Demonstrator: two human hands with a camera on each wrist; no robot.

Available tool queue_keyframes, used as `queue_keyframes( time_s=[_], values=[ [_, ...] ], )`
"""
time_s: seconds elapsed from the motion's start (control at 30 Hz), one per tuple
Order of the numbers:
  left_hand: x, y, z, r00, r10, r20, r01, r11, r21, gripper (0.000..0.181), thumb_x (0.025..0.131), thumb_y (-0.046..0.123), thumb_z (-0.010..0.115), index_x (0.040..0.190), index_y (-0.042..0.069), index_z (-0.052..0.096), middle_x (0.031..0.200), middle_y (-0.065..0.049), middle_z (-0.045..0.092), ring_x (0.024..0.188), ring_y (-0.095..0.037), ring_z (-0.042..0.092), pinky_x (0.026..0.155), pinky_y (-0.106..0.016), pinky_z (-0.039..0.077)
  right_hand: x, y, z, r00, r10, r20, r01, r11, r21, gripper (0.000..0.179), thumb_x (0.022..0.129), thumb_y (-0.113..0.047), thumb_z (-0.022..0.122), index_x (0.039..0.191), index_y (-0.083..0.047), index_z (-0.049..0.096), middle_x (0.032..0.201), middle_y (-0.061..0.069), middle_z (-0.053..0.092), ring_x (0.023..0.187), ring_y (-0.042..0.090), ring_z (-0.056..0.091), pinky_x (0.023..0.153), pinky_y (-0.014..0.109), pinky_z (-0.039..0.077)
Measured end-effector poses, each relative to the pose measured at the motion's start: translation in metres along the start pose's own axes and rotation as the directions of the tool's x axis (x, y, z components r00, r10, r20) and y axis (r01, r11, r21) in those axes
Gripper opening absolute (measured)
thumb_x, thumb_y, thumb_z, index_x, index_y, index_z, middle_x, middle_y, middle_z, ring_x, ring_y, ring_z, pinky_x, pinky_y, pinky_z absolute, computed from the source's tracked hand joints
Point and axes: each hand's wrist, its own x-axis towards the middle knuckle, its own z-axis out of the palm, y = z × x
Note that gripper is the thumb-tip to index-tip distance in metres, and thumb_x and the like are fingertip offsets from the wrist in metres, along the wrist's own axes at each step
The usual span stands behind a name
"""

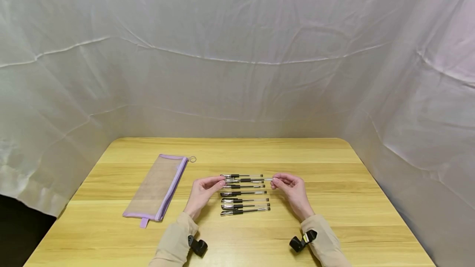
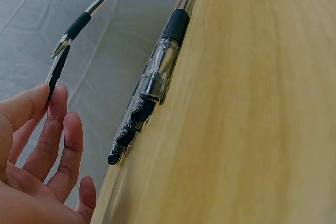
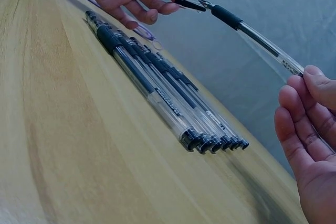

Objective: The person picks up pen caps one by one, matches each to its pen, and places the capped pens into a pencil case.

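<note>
Between thumb and fingertips my left hand (image 1: 202,195) pinches a clear pen cap with a black clip (image 2: 59,72). My right hand (image 1: 294,195) pinches the rear end of an uncapped gel pen (image 3: 252,34), which has a clear barrel and black grip. Its bare metal tip points left, right at the mouth of the cap in both wrist views. Both are held up above the table. Below the hands, several capped gel pens (image 1: 243,193) lie in a row, side by side, caps to the left.
A lilac mesh zip pouch (image 1: 152,188) lies flat to the left of the pens, its ring pull (image 1: 192,159) at the far corner. The wood-grain table (image 1: 315,242) ends at grey cloth walls (image 1: 237,85) at the back and sides.
</note>
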Motion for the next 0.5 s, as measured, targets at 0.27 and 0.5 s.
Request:
queue_keyframes(
  time_s=[0.27,0.5],
  values=[
    [-0.0011,0.0019,0.0023,1.0,-0.027,-0.002,0.027,0.999,0.023,0.034,0.09,0.013,0.075,0.119,-0.002,0.07,0.117,-0.018,0.074,0.095,-0.006,0.07,0.091,-0.021,0.055,0.0,-0.0008,0.0035,1.0,-0.007,0.0,0.007,1.0,-0.012,0.03,0.091,0.004,0.068,0.109,0.026,0.057,0.083,-0.004,0.077,0.076,0.008,0.073,0.074,0.025,0.062],
    [-0.0012,0.0014,0.0024,1.0,-0.022,-0.008,0.022,1.0,0.02,0.032,0.09,0.012,0.074,0.118,-0.002,0.07,0.118,-0.019,0.073,0.094,-0.006,0.069,0.091,-0.021,0.055,-0.0005,-0.0018,0.0032,1.0,0.006,-0.005,-0.006,1.0,-0.006,0.019,0.091,0.002,0.068,0.105,0.014,0.065,0.084,-0.004,0.077,0.076,0.008,0.073,0.075,0.025,0.062]
  ],
)
